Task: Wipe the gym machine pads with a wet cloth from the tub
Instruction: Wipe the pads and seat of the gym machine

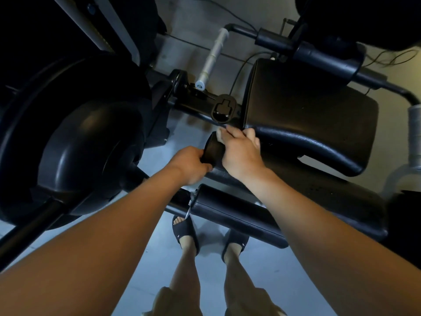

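The roller (213,151), a short black pad, sits at the middle of the machine, just in front of the seat pad (307,115). The left hand (191,165) grips its near end, fingers curled round it. The right hand (239,151) lies over its top, fingers bent and close together, tips by the seat pad's front edge; a pale bit there may be cloth. A lower roller (232,208) lies nearer. A round black housing (86,151) stands left. Black slides (184,231) rest on the floor (159,258).
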{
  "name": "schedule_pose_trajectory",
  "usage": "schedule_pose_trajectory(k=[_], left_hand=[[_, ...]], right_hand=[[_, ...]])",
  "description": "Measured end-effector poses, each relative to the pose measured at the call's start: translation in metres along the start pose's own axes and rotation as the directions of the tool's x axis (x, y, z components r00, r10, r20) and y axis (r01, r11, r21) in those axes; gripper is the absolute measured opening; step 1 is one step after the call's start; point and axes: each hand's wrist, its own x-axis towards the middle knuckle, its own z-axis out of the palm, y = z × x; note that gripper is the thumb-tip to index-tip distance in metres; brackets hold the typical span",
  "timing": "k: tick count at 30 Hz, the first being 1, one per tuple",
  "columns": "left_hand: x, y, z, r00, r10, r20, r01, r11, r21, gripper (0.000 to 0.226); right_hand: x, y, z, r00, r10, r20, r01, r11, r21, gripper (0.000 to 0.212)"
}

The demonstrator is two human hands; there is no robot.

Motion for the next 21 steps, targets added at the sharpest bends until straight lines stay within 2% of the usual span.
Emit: schedule_pose_trajectory(k=[4,6,8,10,14,16,18,21], left_hand=[[0.003,0.013,0.002,0.997,-0.08,0.017,0.079,0.994,0.076,0.012],[0.007,0.025,-0.004,0.989,-0.133,0.064,0.131,0.991,0.032,0.02],[0.012,0.031,-0.01,0.984,-0.159,0.077,0.157,0.987,0.03,0.033],[0.016,0.028,-0.009,0.984,-0.172,0.037,0.169,0.983,0.078,0.037],[0.018,0.025,0.002,0.977,-0.204,-0.07,0.21,0.974,0.088,0.027],[0.018,0.027,0.005,0.969,-0.223,-0.103,0.231,0.97,0.076,0.021],[0.019,0.027,0.006,0.963,-0.239,-0.124,0.249,0.966,0.068,0.018],[0.018,0.028,0.011,0.958,-0.238,-0.158,0.252,0.965,0.074,0.017]], right_hand=[[0.019,0.001,-0.011,0.991,-0.015,0.134,0.006,0.998,0.065,0.051],[0.016,0.012,-0.015,0.993,0.02,0.116,-0.025,0.999,0.037,0.034],[0.011,0.023,-0.016,0.991,0.069,0.113,-0.074,0.997,0.039,0.036],[0.005,0.028,-0.011,0.988,0.073,0.137,-0.091,0.987,0.13,0.041],[0.01,0.024,-0.001,0.992,-0.004,0.125,-0.033,0.956,0.292,0.038],[0.02,0.018,0.001,0.992,-0.032,0.12,-0.004,0.959,0.285,0.038],[0.027,0.011,-0.001,0.992,-0.046,0.121,0.022,0.981,0.19,0.033],[0.02,0.011,-0.008,0.996,0.017,0.093,-0.025,0.997,0.076,0.031]])
